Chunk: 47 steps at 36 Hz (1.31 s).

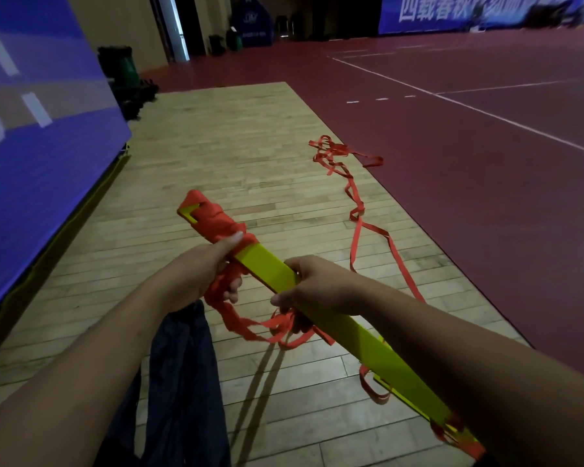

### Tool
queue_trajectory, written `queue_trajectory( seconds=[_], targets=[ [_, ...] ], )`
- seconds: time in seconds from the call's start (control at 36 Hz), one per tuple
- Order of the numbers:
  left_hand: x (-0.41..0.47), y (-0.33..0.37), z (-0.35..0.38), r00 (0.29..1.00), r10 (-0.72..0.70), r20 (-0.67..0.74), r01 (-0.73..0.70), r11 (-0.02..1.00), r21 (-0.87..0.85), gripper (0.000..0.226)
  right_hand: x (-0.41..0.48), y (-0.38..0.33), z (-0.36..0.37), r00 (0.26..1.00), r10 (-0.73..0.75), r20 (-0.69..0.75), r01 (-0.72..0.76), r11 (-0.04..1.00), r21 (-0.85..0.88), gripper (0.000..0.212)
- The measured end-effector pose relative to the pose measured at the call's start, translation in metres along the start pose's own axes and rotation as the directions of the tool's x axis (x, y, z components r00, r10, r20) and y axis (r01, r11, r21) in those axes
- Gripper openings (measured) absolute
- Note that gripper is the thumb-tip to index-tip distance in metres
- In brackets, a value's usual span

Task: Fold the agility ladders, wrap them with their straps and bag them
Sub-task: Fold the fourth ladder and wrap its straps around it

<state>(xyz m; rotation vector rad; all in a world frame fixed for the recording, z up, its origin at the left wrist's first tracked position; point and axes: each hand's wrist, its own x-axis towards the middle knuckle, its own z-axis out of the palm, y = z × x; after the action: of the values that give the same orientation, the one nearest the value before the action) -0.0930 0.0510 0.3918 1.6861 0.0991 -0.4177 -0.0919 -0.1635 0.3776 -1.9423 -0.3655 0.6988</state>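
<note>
Ladder stack (270,269) gripped w/ strap (216,220): L fingers (232,290) curled, R fingers (292,264) curled.

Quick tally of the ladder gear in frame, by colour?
Yellow: 1 stack of rungs
Red: 1 tangle of strap, strands not separable
Dark blue: 1 bag
Total: 3
</note>
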Motion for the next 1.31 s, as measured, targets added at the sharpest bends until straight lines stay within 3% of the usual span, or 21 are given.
queue_trajectory(
  seconds=[0.19, 0.25, 0.36, 0.5, 0.61, 0.69, 0.75, 0.83, 0.92, 0.97, 1.06, 1.19, 1.31],
  targets=[
    [0.004, 0.002, 0.019, 0.996, 0.077, -0.037, -0.08, 0.994, -0.07, 0.033, 0.011, -0.004, 0.019, 0.965, -0.136, -0.225, 0.027, 0.903, -0.428, 0.027],
    [0.006, 0.004, 0.02, 0.989, 0.127, -0.071, -0.133, 0.988, -0.082, 0.027, 0.009, -0.006, 0.018, 0.973, -0.121, -0.195, 0.041, 0.927, -0.372, 0.031],
    [0.005, 0.008, 0.015, 0.963, 0.254, -0.085, -0.267, 0.937, -0.223, 0.023, 0.001, -0.01, 0.002, 0.986, -0.074, -0.146, 0.062, 0.994, -0.085, 0.049],
    [0.004, 0.007, 0.007, 0.947, 0.313, -0.071, -0.316, 0.871, -0.377, 0.023, 0.0, -0.001, -0.013, 0.999, -0.011, 0.053, 0.005, 0.995, 0.1, 0.057],
    [0.003, 0.007, 0.002, 0.951, 0.308, -0.004, -0.289, 0.888, -0.359, 0.023, -0.001, -0.003, -0.011, 0.995, -0.093, 0.046, 0.085, 0.984, 0.155, 0.044],
    [0.002, 0.009, 0.004, 0.982, 0.19, -0.013, -0.19, 0.973, -0.133, 0.037, -0.004, -0.009, -0.008, 0.989, -0.145, 0.026, 0.132, 0.955, 0.267, 0.032],
    [0.0, 0.007, 0.007, 0.996, 0.083, 0.025, -0.083, 0.997, 0.003, 0.046, -0.005, -0.011, -0.005, 0.989, -0.146, 0.009, 0.14, 0.96, 0.243, 0.028],
    [0.0, 0.003, 0.012, 0.995, 0.013, 0.096, -0.017, 0.999, 0.043, 0.052, -0.005, -0.014, 0.002, 0.981, -0.167, -0.101, 0.162, 0.985, -0.059, 0.021],
    [0.004, -0.001, 0.018, 0.999, 0.039, 0.0, -0.039, 0.999, 0.027, 0.057, -0.001, -0.013, 0.008, 0.97, -0.197, -0.14, 0.163, 0.96, -0.226, 0.017],
    [0.006, -0.001, 0.022, 0.992, 0.112, -0.052, -0.113, 0.994, -0.001, 0.044, -0.001, -0.011, 0.009, 0.979, -0.163, -0.118, 0.14, 0.973, -0.182, 0.024],
    [0.006, 0.003, 0.022, 0.967, 0.239, -0.091, -0.242, 0.97, -0.03, 0.028, -0.005, -0.009, 0.006, 0.993, -0.096, -0.062, 0.098, 0.995, 0.031, 0.039],
    [0.009, 0.005, 0.014, 0.938, 0.318, -0.141, -0.331, 0.94, -0.086, 0.043, -0.001, -0.007, 0.0, 0.998, -0.032, 0.049, 0.026, 0.992, 0.122, 0.071],
    [0.01, 0.003, 0.007, 0.961, 0.272, -0.043, -0.275, 0.959, -0.07, 0.055, -0.003, -0.008, 0.001, 0.999, -0.037, -0.016, 0.038, 0.99, 0.134, 0.068]
  ],
)
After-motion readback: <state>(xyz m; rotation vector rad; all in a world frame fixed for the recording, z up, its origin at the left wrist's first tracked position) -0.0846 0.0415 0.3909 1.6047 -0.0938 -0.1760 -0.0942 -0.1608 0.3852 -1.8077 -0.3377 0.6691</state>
